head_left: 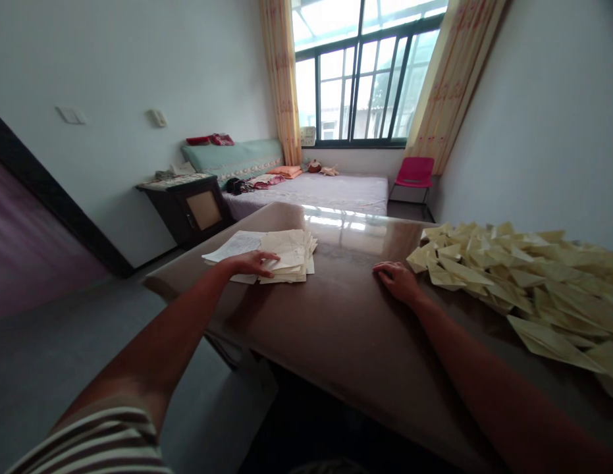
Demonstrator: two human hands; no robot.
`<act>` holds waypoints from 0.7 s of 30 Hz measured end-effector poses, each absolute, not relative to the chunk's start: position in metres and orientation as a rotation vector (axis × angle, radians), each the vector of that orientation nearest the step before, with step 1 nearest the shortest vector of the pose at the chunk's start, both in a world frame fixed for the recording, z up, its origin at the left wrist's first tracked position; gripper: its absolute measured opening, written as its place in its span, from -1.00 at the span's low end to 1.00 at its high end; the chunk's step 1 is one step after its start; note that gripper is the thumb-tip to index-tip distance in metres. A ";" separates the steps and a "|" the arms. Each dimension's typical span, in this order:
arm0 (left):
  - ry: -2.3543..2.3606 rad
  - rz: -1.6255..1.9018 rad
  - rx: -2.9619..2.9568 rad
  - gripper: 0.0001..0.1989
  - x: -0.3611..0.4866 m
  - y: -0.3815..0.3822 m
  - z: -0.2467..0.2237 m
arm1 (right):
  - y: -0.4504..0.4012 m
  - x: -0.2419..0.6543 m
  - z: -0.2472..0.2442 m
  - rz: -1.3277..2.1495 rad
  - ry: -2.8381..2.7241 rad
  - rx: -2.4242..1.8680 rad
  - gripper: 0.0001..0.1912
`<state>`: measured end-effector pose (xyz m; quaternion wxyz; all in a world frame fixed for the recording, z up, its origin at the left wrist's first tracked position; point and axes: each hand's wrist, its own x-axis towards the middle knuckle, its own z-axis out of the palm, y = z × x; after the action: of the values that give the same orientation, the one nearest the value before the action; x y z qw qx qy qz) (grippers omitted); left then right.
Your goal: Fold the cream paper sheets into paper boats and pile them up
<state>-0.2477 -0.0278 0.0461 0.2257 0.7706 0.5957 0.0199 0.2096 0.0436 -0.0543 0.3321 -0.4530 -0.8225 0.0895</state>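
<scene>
My left hand (254,263) lies on a stack of cream paper sheets (289,253) at the left of the brown table (330,316). Its fingers are stretched out and apart over the top sheet, with none wrapped round it. A whiter sheet with faint print (234,245) sticks out on the left side of the stack. Resting on the bare tabletop is my right hand (398,280), its fingers loosely laid down and nothing visible in them. Just right of it spreads a large heap of folded cream paper pieces (523,276), pointed in shape.
Beyond the table stands a bed (336,187) with a green headboard (237,158). A dark bedside cabinet (202,207) is at the left, and a pink chair (415,172) stands under the window by the curtain (454,85). The table's near edge runs below my forearms.
</scene>
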 end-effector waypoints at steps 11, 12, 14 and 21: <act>1.627 0.209 2.204 -0.39 -0.247 -0.036 0.054 | 0.042 0.209 -0.052 0.264 -2.125 -1.184 -0.76; 1.657 0.253 2.223 -0.39 -0.243 -0.037 0.053 | 0.041 0.208 -0.052 0.269 -2.119 -1.188 -0.76; 1.722 0.391 2.278 -0.43 -0.227 -0.042 0.050 | 0.040 0.207 -0.052 0.284 -2.097 -1.207 -0.75; 1.440 0.605 2.588 -0.67 -0.109 -0.065 0.028 | 0.035 0.210 -0.031 0.496 -2.207 -1.152 -0.29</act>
<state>-0.1092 -0.0647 0.0276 0.0591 0.8547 0.4756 0.1996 0.2104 0.0348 -0.0305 0.2967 -0.4334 -0.8302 0.1867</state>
